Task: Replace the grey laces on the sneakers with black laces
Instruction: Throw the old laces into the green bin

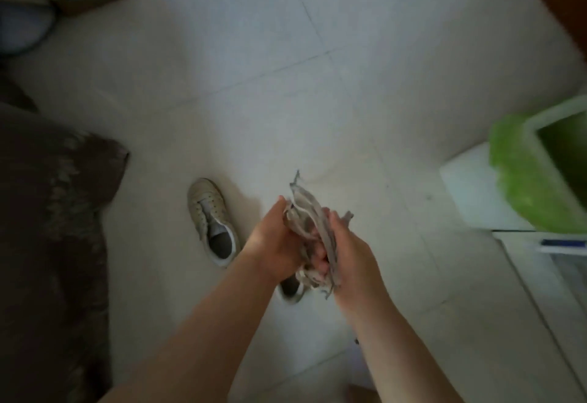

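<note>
Both hands gripping one bundle of grey laces (313, 237), held betw. them above the floor. Left hand (276, 240) is cupping the bundle from the left, thumb up along its top edge, fingers curling under. Right hand (346, 253) is closing on it from the right, fingers wrapping round the strips; loose ends are sticking out top and bottom. Frame blurred, so exact finger placement unclear. One pale sneaker (212, 221) is lying on the white tile floor (317, 85), just left of the hands, eyelets bare. Second sneaker (290, 288) is showing heel only, below left wrist. Brown fabric (54, 212) at left; green item (521, 180) at right.
</note>
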A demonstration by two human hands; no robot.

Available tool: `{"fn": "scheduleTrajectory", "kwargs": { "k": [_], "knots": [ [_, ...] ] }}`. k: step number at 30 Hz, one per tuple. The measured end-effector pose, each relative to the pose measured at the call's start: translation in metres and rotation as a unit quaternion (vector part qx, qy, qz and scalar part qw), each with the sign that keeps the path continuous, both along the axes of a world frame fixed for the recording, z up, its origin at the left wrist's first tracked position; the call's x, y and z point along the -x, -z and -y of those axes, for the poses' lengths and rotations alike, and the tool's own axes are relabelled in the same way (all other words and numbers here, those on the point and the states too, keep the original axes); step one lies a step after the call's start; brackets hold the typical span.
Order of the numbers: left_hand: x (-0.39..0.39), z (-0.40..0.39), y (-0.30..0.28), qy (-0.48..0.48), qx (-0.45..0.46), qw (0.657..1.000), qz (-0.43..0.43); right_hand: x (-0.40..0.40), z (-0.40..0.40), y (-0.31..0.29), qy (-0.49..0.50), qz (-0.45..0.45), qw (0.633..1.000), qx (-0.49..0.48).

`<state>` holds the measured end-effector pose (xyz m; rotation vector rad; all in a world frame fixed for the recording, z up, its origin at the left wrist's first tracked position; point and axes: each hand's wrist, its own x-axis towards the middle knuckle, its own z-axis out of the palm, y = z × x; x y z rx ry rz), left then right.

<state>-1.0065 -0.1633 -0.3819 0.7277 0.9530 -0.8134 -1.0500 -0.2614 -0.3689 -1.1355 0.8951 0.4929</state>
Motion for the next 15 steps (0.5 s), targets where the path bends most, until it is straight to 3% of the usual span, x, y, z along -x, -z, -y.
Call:
{"fn": "scheduleTrajectory", "kwargs": {
  "k": [3, 5, 9, 15],
  "knots": [
    [-0.011, 0.023, -0.046, -0.039, -0.063, 0.997, 0.012, 0.009, 0.025, -0.053, -0.031, -0.027, 0.999, 0.008],
    [-0.014, 0.037, -0.081, 0.033, -0.151, 0.985, 0.073, 0.012, 0.047, -0.083, -0.012, -0.047, 0.999, 0.017],
    [-0.004, 0.074, -0.178, 0.242, -0.299, 0.892, 0.237, 0.016, 0.09, -0.14, 0.054, -0.076, 0.996, -0.002],
    [0.033, 0.134, -0.265, 0.391, -0.3, 0.772, 0.402, -0.006, 0.145, -0.212, 0.075, -0.047, 0.973, -0.214]
  ]
}}
